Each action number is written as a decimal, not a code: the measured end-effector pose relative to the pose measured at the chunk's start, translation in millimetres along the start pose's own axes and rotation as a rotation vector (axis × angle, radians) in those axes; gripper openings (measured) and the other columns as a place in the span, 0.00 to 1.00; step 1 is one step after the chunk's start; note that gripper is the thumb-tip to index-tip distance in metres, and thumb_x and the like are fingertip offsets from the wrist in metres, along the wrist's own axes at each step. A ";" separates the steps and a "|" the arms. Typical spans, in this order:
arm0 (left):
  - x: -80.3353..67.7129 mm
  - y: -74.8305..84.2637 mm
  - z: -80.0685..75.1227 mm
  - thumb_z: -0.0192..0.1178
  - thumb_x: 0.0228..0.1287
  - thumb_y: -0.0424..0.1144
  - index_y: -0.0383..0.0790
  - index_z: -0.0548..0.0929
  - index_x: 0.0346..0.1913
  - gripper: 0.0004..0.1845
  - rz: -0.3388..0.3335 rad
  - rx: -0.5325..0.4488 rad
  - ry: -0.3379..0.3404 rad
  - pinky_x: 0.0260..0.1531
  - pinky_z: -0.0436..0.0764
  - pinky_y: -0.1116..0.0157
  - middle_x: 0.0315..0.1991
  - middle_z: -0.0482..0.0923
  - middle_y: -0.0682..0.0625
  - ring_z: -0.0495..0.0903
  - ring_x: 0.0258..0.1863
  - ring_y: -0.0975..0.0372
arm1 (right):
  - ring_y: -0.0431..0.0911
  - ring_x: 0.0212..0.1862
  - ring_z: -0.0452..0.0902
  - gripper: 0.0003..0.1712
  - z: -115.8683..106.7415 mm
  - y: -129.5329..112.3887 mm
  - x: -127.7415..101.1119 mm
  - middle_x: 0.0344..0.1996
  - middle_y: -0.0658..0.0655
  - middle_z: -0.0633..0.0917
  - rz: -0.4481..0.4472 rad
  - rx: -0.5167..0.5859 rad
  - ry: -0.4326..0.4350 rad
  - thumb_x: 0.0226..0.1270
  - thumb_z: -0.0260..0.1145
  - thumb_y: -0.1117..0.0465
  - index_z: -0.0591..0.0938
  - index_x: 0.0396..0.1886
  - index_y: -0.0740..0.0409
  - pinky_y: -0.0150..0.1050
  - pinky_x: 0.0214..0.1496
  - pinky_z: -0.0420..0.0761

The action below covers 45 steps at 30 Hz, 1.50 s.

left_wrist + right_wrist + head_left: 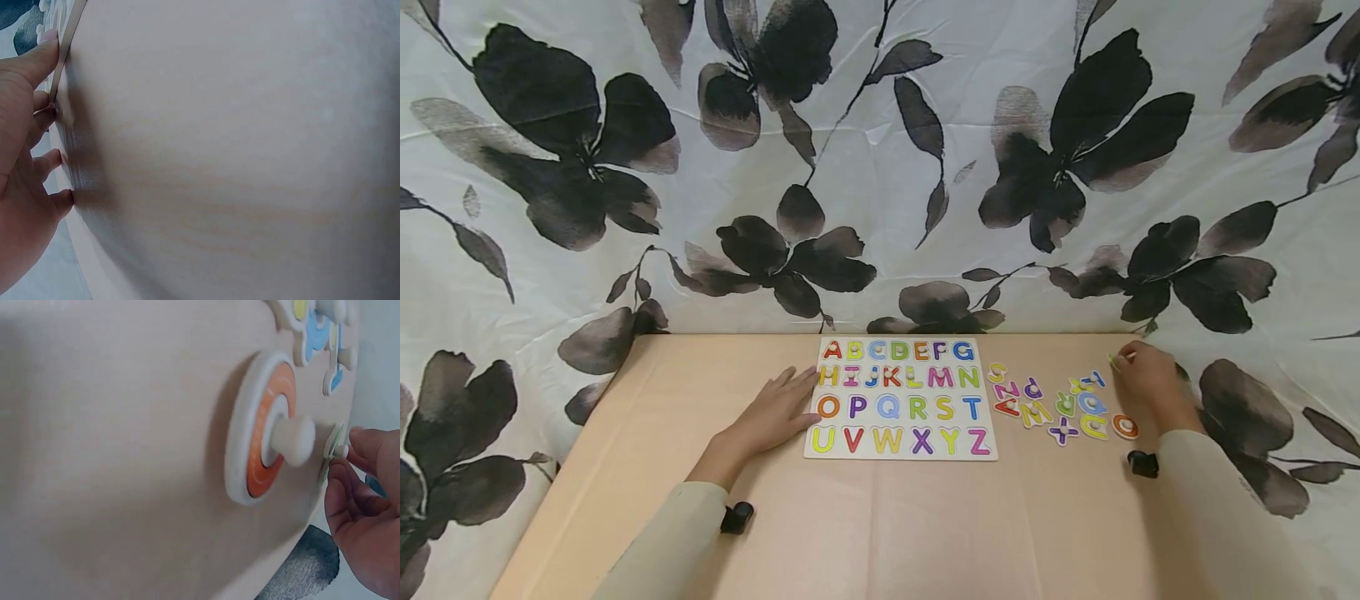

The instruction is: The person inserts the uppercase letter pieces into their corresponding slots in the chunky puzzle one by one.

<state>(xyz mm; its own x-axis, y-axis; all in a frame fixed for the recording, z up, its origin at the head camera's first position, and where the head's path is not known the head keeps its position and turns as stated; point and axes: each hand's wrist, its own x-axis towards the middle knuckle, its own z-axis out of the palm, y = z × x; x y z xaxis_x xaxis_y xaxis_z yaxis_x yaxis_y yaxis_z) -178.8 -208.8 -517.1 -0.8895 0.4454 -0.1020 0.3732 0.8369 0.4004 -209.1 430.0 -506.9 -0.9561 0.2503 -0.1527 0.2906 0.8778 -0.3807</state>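
A white alphabet puzzle board with rows of coloured letters lies at the table's far middle. My left hand rests along its left side, fingers spread and thumb at the edge; the left wrist view shows that thumb over the board's side. Beyond the loose letters, my right hand pinches a small green letter piece by its pale knob, mostly hidden behind the fingers. Nearest to that hand lies an orange letter O piece, knob up. A blue piece sits just left of the right hand.
Several loose letter pieces lie between board and right hand, among them a purple X, a red piece and a yellow piece. Behind the pale wooden table hangs a white cloth with dark flowers.
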 end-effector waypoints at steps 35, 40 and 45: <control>-0.6 4.0 -2.3 0.63 0.72 0.53 0.39 0.61 0.81 0.41 0.042 -0.002 0.011 0.76 0.52 0.32 0.82 0.58 0.44 0.51 0.81 0.38 | 0.60 0.43 0.75 0.14 8.3 -42.8 -41.0 0.43 0.69 0.79 -0.180 0.043 0.109 0.79 0.56 0.62 0.77 0.52 0.70 0.51 0.40 0.79; -2.0 2.0 -1.5 0.63 0.72 0.53 0.39 0.61 0.81 0.42 0.037 -0.003 0.005 0.76 0.51 0.33 0.82 0.57 0.43 0.50 0.81 0.38 | 0.58 0.43 0.74 0.12 12.0 -67.2 -45.7 0.42 0.67 0.79 -0.222 0.057 0.141 0.75 0.60 0.65 0.79 0.50 0.69 0.48 0.42 0.79; -4.1 -3.4 1.5 0.63 0.72 0.53 0.40 0.61 0.81 0.42 0.029 -0.005 0.011 0.77 0.51 0.34 0.82 0.57 0.45 0.49 0.82 0.39 | 0.59 0.42 0.79 0.11 21.4 -87.9 -52.9 0.40 0.68 0.80 -0.284 0.076 0.159 0.72 0.62 0.66 0.80 0.48 0.70 0.51 0.44 0.82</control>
<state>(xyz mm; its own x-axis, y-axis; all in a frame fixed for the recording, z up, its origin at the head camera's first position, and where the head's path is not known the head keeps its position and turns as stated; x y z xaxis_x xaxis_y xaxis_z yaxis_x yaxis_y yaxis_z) -176.0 -212.9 -519.4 -0.8810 0.4662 -0.0802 0.3978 0.8219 0.4078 -183.2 330.8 -484.9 -0.9917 0.0659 0.1108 0.0082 0.8900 -0.4559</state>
